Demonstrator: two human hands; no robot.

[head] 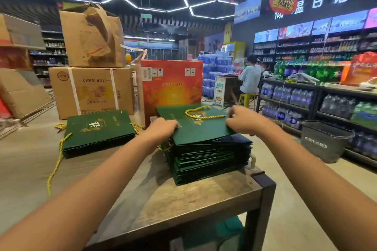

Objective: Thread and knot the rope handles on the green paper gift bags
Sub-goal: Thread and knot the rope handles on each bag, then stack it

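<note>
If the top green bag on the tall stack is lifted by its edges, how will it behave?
The top bag lies flat-folded, so it is probably light and fairly stiff, perhaps sagging a little. Its gold rope handle lies loose and would likely dangle. The glossy stack below might shift.

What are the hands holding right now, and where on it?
Both hands grip the top green bag on the stack: left hand at its left edge, right hand at its right edge. The gold rope handle lies untouched.

Matt green paper bags (195, 128), twisted gold rope (201, 113), worn wood tabletop (183, 199) — brown cardboard boxes (89, 91)
</note>
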